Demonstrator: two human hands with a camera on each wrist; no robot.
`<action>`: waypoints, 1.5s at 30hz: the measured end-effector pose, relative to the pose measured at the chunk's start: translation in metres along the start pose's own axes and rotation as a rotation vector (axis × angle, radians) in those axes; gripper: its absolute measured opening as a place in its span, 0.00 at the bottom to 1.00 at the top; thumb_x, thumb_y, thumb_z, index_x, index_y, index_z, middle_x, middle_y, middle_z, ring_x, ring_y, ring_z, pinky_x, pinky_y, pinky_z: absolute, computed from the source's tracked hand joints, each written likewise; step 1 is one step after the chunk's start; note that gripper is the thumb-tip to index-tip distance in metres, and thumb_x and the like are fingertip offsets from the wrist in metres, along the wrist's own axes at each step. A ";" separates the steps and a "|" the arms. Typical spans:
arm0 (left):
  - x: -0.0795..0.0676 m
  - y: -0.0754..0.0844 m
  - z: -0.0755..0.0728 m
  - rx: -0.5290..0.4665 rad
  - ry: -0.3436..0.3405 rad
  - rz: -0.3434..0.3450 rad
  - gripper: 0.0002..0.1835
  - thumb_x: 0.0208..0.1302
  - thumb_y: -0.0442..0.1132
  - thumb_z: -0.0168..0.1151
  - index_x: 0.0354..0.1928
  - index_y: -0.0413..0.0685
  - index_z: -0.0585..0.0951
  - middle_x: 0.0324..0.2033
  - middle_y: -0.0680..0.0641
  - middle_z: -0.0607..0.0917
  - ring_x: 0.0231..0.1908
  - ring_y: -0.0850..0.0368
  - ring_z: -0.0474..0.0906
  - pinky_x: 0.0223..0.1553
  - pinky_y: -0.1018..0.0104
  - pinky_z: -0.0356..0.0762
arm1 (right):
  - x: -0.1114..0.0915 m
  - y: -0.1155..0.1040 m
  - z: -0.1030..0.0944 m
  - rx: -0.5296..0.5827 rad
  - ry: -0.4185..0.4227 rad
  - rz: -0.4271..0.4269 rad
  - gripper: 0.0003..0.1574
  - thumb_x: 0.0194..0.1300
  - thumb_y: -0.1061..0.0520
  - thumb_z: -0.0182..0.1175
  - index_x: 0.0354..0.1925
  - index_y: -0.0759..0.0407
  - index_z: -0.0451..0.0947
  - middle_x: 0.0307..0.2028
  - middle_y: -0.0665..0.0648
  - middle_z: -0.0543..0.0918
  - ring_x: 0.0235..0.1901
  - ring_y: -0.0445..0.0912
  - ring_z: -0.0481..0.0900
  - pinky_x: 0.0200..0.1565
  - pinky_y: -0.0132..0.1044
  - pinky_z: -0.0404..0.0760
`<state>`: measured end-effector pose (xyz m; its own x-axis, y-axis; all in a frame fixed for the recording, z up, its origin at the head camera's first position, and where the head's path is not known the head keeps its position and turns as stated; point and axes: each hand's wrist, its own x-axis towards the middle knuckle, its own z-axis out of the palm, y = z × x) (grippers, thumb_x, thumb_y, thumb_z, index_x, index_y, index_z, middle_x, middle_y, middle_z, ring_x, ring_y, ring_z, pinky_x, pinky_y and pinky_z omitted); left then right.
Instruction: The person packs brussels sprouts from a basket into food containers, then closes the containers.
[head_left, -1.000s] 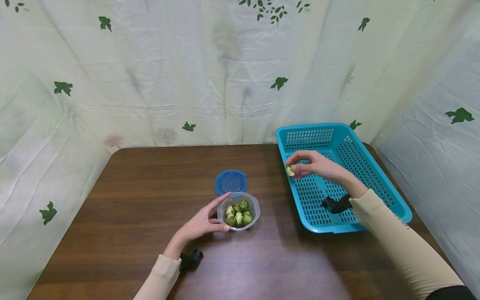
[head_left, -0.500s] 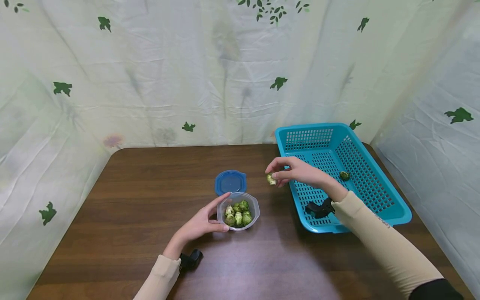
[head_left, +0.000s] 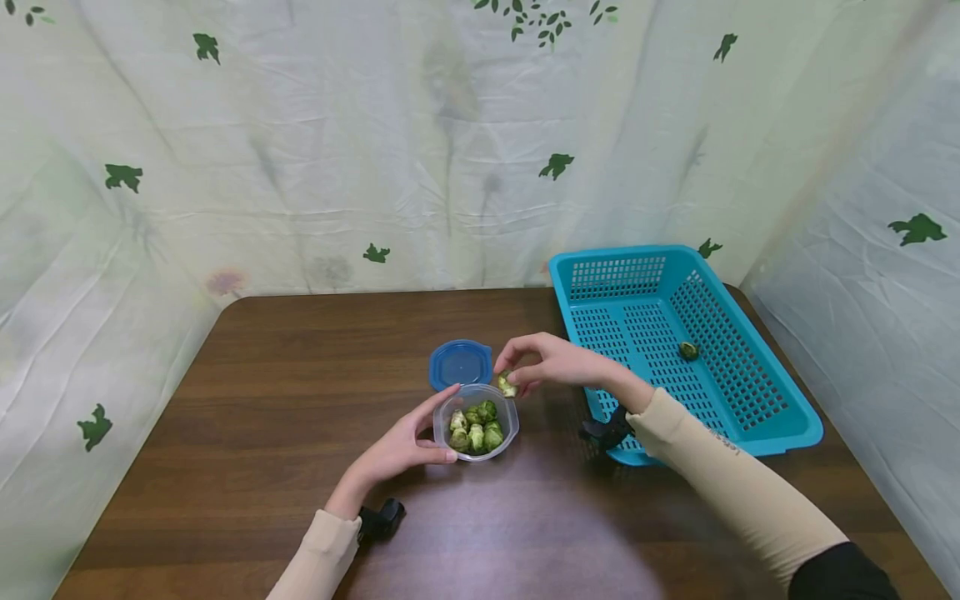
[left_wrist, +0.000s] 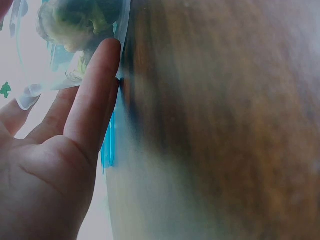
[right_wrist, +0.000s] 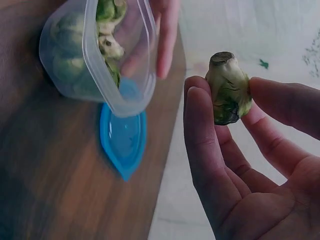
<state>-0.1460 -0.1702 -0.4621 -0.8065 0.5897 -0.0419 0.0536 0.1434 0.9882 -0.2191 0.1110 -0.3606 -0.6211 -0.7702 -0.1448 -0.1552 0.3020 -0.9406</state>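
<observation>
In the head view, my right hand [head_left: 553, 363] pinches a Brussels sprout [head_left: 507, 384] just above the back right rim of a clear plastic container [head_left: 513, 408]. The right wrist view shows that sprout [right_wrist: 228, 92] between thumb and fingertips, its cut stem end upward in that picture. My left hand [head_left: 408, 439] holds the container from its left side, thumb at the near side and fingers round the far side. Several green sprouts [head_left: 477, 428] lie inside it. In the left wrist view, fingers [left_wrist: 92, 95] lie along the container's wall.
A blue lid [head_left: 461, 365] lies on the brown table [head_left: 315, 375] right behind the container. To the right stands a blue perforated basket [head_left: 798, 429] with one sprout [head_left: 688, 351] visible in it. A pale leaf-patterned curtain [head_left: 300, 167] hangs behind the table.
My right hand has moved left from over the basket to the container with the sprout pinched in it, uncovering a sprout in the basket. The left hand and container have stayed put.
</observation>
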 end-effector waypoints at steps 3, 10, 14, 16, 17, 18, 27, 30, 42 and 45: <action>0.000 0.000 0.000 -0.004 0.003 -0.007 0.48 0.58 0.33 0.69 0.75 0.55 0.52 0.71 0.37 0.55 0.62 0.42 0.63 0.47 0.61 0.78 | 0.006 0.000 0.006 -0.021 -0.026 0.003 0.12 0.66 0.64 0.56 0.47 0.69 0.76 0.40 0.59 0.80 0.37 0.62 0.81 0.39 0.46 0.83; -0.001 0.002 0.000 -0.009 -0.001 -0.023 0.48 0.58 0.34 0.69 0.75 0.58 0.52 0.72 0.40 0.52 0.60 0.43 0.66 0.47 0.60 0.78 | 0.018 0.003 0.020 -0.074 -0.074 0.015 0.10 0.66 0.65 0.57 0.46 0.67 0.76 0.40 0.57 0.79 0.35 0.54 0.83 0.39 0.46 0.83; -0.001 0.003 0.000 -0.024 -0.009 -0.044 0.47 0.59 0.35 0.68 0.75 0.60 0.52 0.72 0.43 0.50 0.53 0.45 0.75 0.47 0.60 0.79 | 0.023 0.004 0.027 -0.091 -0.096 0.014 0.11 0.65 0.65 0.57 0.46 0.68 0.76 0.41 0.57 0.79 0.34 0.51 0.83 0.36 0.41 0.83; -0.001 0.003 0.000 -0.028 -0.012 -0.046 0.47 0.59 0.35 0.68 0.75 0.60 0.51 0.72 0.43 0.50 0.50 0.45 0.78 0.47 0.60 0.79 | 0.026 0.003 0.030 -0.099 -0.102 0.016 0.12 0.65 0.66 0.58 0.47 0.69 0.76 0.41 0.56 0.79 0.34 0.50 0.82 0.36 0.41 0.83; 0.000 0.003 0.000 -0.028 -0.013 -0.046 0.47 0.59 0.35 0.68 0.75 0.60 0.51 0.72 0.42 0.50 0.50 0.45 0.77 0.47 0.59 0.79 | 0.027 0.003 0.032 -0.106 -0.104 0.016 0.12 0.64 0.66 0.58 0.47 0.69 0.76 0.41 0.56 0.79 0.33 0.50 0.82 0.36 0.41 0.83; 0.000 0.003 0.000 -0.026 -0.012 -0.047 0.47 0.59 0.35 0.68 0.75 0.60 0.52 0.72 0.42 0.51 0.50 0.45 0.77 0.47 0.59 0.79 | 0.028 0.003 0.033 -0.112 -0.105 0.018 0.13 0.64 0.66 0.58 0.47 0.69 0.76 0.40 0.56 0.79 0.33 0.51 0.81 0.36 0.41 0.83; -0.001 0.003 0.000 0.001 -0.011 -0.048 0.47 0.59 0.37 0.68 0.75 0.61 0.51 0.72 0.44 0.50 0.48 0.46 0.78 0.47 0.60 0.79 | 0.031 0.004 0.039 -0.147 -0.097 0.016 0.09 0.63 0.69 0.56 0.42 0.68 0.79 0.42 0.62 0.81 0.32 0.52 0.83 0.35 0.43 0.83; 0.000 0.004 0.000 0.004 -0.010 -0.043 0.47 0.59 0.36 0.68 0.75 0.61 0.51 0.73 0.46 0.49 0.50 0.45 0.77 0.48 0.60 0.78 | 0.029 0.005 0.037 -0.140 -0.088 0.018 0.10 0.64 0.68 0.56 0.43 0.69 0.78 0.42 0.63 0.80 0.33 0.54 0.82 0.35 0.43 0.83; 0.001 0.002 0.000 0.016 0.005 -0.025 0.47 0.58 0.35 0.69 0.75 0.61 0.53 0.72 0.45 0.51 0.61 0.45 0.64 0.49 0.61 0.78 | 0.009 0.004 0.016 -0.051 -0.026 0.030 0.12 0.67 0.64 0.55 0.46 0.71 0.76 0.43 0.68 0.79 0.34 0.55 0.81 0.39 0.48 0.83; 0.000 0.001 0.000 0.006 0.004 -0.024 0.47 0.58 0.35 0.69 0.75 0.61 0.53 0.72 0.43 0.51 0.60 0.44 0.66 0.48 0.61 0.78 | 0.006 0.003 0.012 -0.023 -0.010 0.015 0.13 0.67 0.63 0.56 0.47 0.72 0.75 0.44 0.68 0.78 0.34 0.57 0.81 0.39 0.50 0.82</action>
<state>-0.1462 -0.1703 -0.4608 -0.8100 0.5827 -0.0653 0.0375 0.1627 0.9860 -0.2141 0.1008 -0.3679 -0.6156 -0.7713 -0.1617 -0.1639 0.3260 -0.9311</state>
